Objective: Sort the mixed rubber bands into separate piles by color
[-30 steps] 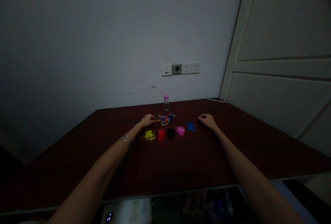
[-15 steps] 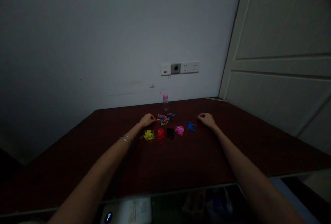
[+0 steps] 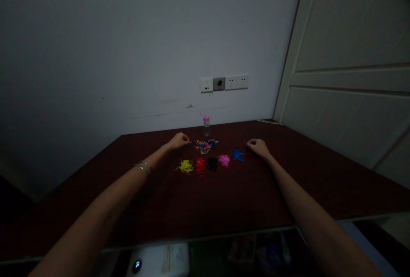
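Observation:
My left hand [image 3: 180, 140] is closed in a pinch at the left edge of a mixed pile of coloured rubber bands [image 3: 205, 146]; what its fingertips hold, if anything, is too small to make out. Resting on the tabletop, my right hand [image 3: 257, 146] has its fingers curled in, and no item shows in it. Between and in front of the hands lie sorted heaps: yellow bands [image 3: 185, 166], red bands [image 3: 200, 166], black bands [image 3: 212, 164], pink bands [image 3: 224, 160] and blue bands [image 3: 237, 155]. The blue heap is nearest to my right hand.
A clear bottle with a pink cap [image 3: 206, 126] stands behind the mixed pile. The dark red table [image 3: 237, 200] meets a wall carrying sockets [image 3: 236, 82]. On the right is a pale panelled door [image 3: 346, 110]. Below the front edge lies a white box [image 3: 173, 260].
My left hand has drawn back a little, up and left from the mixed pile's edge. My right hand stays in place. The whole view has shifted slightly.

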Tool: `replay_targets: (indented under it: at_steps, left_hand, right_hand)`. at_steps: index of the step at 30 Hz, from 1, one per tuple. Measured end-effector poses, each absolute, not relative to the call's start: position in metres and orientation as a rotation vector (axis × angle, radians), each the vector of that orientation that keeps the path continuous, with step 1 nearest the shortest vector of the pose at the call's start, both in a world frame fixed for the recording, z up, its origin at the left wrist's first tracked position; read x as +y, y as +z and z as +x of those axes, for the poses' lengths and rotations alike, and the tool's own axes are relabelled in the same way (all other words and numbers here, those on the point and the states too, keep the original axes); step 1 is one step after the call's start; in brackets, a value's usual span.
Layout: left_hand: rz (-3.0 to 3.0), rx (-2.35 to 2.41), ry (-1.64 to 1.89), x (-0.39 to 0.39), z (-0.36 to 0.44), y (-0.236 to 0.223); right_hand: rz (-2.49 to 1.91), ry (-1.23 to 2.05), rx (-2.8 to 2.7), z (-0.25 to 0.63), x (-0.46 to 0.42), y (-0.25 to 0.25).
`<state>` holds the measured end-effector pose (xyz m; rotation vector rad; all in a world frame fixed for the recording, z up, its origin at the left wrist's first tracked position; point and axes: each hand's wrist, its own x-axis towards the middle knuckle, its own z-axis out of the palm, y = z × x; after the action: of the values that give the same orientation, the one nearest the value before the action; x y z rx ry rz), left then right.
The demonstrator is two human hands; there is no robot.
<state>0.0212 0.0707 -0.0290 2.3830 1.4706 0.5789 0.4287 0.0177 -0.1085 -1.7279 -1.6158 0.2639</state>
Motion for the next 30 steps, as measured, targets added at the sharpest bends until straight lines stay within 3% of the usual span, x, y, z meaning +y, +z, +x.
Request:
replay_targets:
  at_steps: [9,18,30]
  left_hand:
    - [2.501,1.272,0.264,0.023,0.008,0.021]
    - [2.670,1.039,-0.087,-0.007,0.009,0.000]
    - [2.696,1.191,-0.015,0.023,0.000,-0.004]
  right_hand:
    - [-1.757,0.263,-1.609,0.426,0.014,-0.105]
    - [-1.780,0.242,-1.625,0.425,0.013,-0.104]
    - [-1.777,0.249,-1.626,0.425,0.013,-0.104]
